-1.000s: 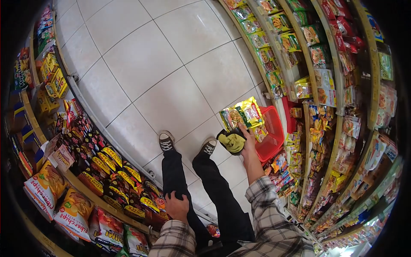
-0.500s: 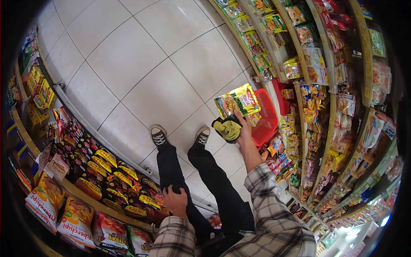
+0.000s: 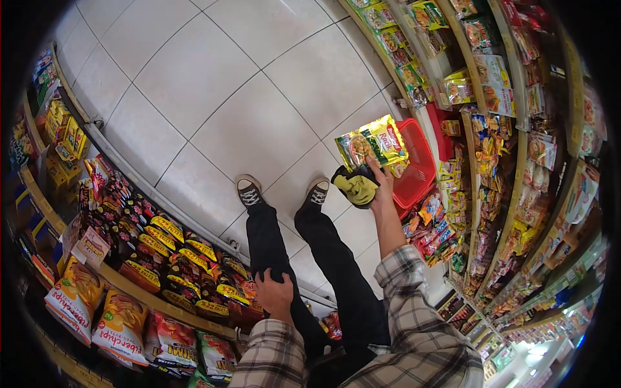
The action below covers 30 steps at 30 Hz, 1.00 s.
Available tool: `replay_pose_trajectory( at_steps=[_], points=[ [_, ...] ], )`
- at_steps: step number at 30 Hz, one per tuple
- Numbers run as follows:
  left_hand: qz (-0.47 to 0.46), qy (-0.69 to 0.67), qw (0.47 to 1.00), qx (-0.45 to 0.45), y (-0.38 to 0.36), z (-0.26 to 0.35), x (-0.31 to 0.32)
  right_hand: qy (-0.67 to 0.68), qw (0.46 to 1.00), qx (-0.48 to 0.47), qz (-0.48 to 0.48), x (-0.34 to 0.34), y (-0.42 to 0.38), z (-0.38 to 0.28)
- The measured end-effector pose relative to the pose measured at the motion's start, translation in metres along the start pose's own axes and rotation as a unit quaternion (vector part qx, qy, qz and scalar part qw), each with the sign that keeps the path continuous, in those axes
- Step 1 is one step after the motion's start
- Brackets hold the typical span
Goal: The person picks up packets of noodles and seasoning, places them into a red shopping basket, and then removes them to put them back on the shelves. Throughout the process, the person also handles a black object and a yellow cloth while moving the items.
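- Packet of glossy yellow-green plastic (image 3: 374,143), red-lettered, food-pictured: beside red plastic basket (image 3: 419,169), gripped by right hand (image 3: 383,184).
- Lime-and-black fabric bundle (image 3: 356,187): same grasp.
- Left hand (image 3: 275,296): fingers spread, released, on dark trouser leg (image 3: 264,239).

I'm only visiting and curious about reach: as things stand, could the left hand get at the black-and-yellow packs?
Probably yes. The left hand looks empty, resting on the left leg, and the nearest black-and-yellow packs lie close beside it, with nothing visible in between.
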<state>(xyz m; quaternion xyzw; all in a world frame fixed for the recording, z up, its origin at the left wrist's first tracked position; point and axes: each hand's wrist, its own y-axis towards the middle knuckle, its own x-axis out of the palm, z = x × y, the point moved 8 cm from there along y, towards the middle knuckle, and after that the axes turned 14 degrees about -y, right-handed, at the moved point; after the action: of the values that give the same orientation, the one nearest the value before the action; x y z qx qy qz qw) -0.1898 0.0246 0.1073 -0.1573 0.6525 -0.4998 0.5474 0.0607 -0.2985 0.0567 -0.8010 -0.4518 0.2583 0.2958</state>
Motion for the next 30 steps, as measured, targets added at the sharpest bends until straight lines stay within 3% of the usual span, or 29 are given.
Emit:
replay_pose_trajectory(
  at_steps=[10, 30],
  points=[
    [-0.002, 0.025, 1.000, -0.008, -0.004, 0.007, 0.002, 0.067, 0.997, 0.031, -0.012, 0.034, -0.021, 0.054],
    [-0.004, 0.023, 1.000, 0.003, -0.003, -0.003, 0.012, 0.027, 0.996, 0.052, -0.065, 0.070, -0.028, 0.059]
  ],
)
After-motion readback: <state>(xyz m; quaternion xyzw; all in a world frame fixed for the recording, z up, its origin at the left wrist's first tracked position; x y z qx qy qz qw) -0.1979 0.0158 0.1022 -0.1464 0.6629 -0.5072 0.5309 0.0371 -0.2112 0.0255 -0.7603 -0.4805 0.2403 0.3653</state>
